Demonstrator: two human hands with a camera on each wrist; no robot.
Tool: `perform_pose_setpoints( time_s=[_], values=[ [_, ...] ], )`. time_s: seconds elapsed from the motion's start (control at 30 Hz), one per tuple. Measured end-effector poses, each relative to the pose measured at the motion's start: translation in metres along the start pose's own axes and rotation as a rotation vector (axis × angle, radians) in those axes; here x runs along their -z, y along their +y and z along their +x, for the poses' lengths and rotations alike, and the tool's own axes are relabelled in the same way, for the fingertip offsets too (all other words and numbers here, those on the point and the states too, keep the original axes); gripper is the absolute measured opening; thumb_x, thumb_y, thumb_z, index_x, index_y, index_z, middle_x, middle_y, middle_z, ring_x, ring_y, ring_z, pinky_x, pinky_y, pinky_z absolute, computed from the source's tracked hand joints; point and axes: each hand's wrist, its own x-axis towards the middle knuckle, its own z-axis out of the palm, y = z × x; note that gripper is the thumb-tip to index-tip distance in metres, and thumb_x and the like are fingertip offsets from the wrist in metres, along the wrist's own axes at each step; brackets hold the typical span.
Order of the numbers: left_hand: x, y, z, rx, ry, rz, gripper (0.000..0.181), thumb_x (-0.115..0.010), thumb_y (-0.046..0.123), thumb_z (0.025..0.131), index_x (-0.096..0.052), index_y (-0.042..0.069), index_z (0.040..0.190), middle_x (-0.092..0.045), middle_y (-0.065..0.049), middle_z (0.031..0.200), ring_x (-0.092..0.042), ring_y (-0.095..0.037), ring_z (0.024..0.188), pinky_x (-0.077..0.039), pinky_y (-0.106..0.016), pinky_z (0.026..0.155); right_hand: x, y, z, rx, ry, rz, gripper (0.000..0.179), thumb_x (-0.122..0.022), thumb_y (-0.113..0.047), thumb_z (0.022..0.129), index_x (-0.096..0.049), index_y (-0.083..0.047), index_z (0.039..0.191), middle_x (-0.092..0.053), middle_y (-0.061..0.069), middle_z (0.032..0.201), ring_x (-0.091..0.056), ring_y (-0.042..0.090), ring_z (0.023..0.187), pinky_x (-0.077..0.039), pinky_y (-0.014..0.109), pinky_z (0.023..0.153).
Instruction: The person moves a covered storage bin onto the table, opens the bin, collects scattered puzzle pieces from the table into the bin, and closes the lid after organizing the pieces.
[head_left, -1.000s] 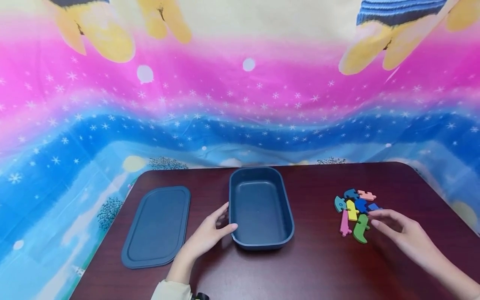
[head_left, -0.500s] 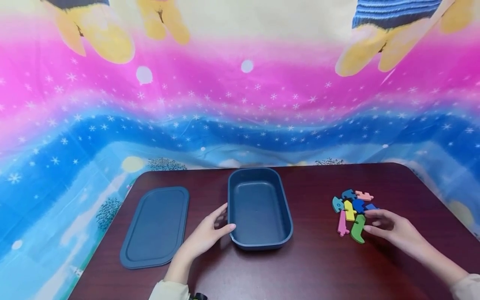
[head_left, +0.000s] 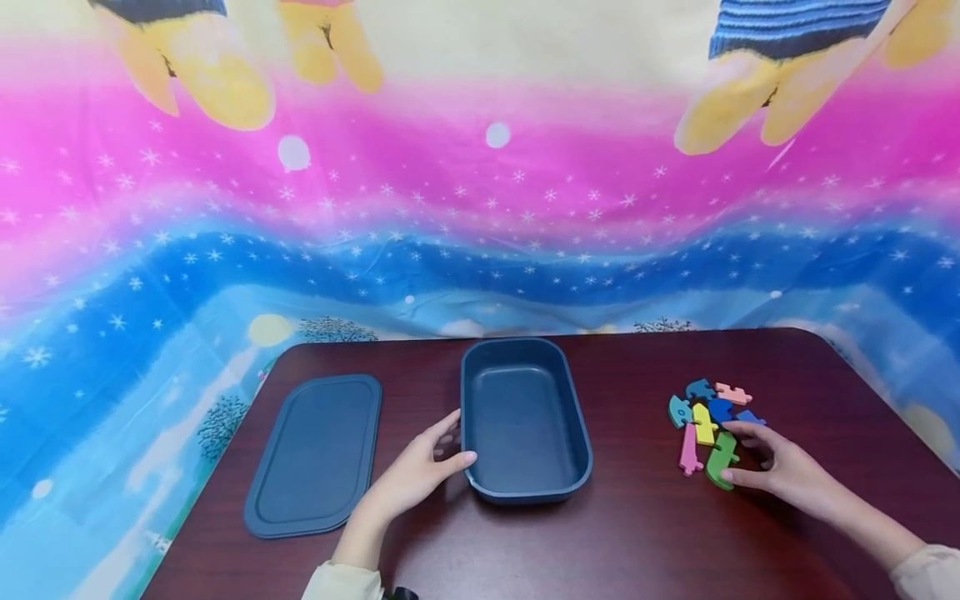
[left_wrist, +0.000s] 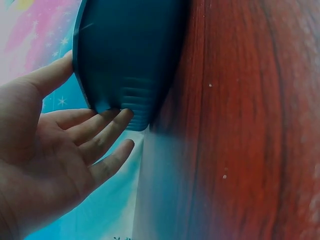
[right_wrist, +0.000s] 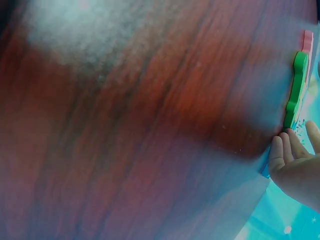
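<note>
In the head view, my left hand (head_left: 418, 473) holds the near left side of a dark blue-grey plastic box (head_left: 525, 425), thumb over the rim. The left wrist view shows the fingers lying along the box's ribbed outer wall (left_wrist: 137, 95). My right hand (head_left: 787, 471) is at a green puzzle piece (head_left: 722, 458), thumb by its near end and index finger by its far end. In the right wrist view, fingertips (right_wrist: 287, 137) meet the green piece's edge while the thumb stands apart. Beside it lie a yellow piece (head_left: 703, 423) and a pink piece (head_left: 690, 450).
A matching flat lid (head_left: 315, 454) lies left of the box on the dark wooden table (head_left: 630, 533). Past the green piece are teal (head_left: 679, 411), blue (head_left: 720, 410) and salmon (head_left: 732, 392) puzzle pieces. A printed cloth (head_left: 450, 208) hangs behind the table.
My right hand has moved a little left to the green piece, its thumb and index finger spreading wider. My left hand stays on the box.
</note>
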Motion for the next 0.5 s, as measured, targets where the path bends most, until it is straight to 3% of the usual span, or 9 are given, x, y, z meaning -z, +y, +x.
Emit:
perform_pose_setpoints(
  time_s=[0.23,0.33,0.4,0.5],
  values=[
    [-0.0007,0.0002,-0.0001,0.001,-0.009,0.005,0.071,-0.064,0.03,0.099,-0.028,0.008,0.157,-0.044,-0.021,0.147,-0.045,-0.038,0.133,-0.04,-0.055,0.105,-0.0034,0.006,-0.0005,0.058,-0.017,-0.02,0.072,-0.082,-0.018,0.083,-0.045,0.008,0.138,-0.049,0.034,0.129,-0.052,0.047,0.111,-0.053,0.032,0.072],
    [-0.0002,0.0004,0.0001,-0.002,-0.008,0.003,0.071,-0.064,0.03,0.099,-0.028,0.007,0.156,-0.044,-0.021,0.147,-0.045,-0.038,0.133,-0.039,-0.056,0.105,-0.0054,0.0069,-0.0002,0.077,-0.016,-0.021,0.075,-0.083,-0.016,0.081,-0.044,0.009,0.138,-0.046,0.036,0.13,-0.048,0.051,0.113,-0.054,0.049,0.078],
    [0.0002,0.0006,-0.0001,-0.004,-0.006,0.006,0.071,-0.064,0.029,0.099,-0.028,0.007,0.156,-0.045,-0.021,0.147,-0.045,-0.038,0.133,-0.04,-0.056,0.105,-0.0067,0.0076,-0.0004,0.079,-0.021,-0.022,0.079,-0.084,-0.017,0.079,-0.042,0.009,0.14,-0.042,0.037,0.133,-0.041,0.054,0.116,-0.048,0.064,0.08],
    [0.0004,0.001,-0.0004,-0.008,-0.003,0.01,0.071,-0.064,0.029,0.099,-0.028,0.007,0.156,-0.045,-0.022,0.146,-0.046,-0.039,0.132,-0.041,-0.056,0.104,-0.0084,0.0099,-0.0004,0.076,-0.022,-0.03,0.085,-0.086,-0.021,0.078,-0.04,0.007,0.143,-0.037,0.037,0.139,-0.033,0.055,0.119,-0.041,0.074,0.079]
  ],
)
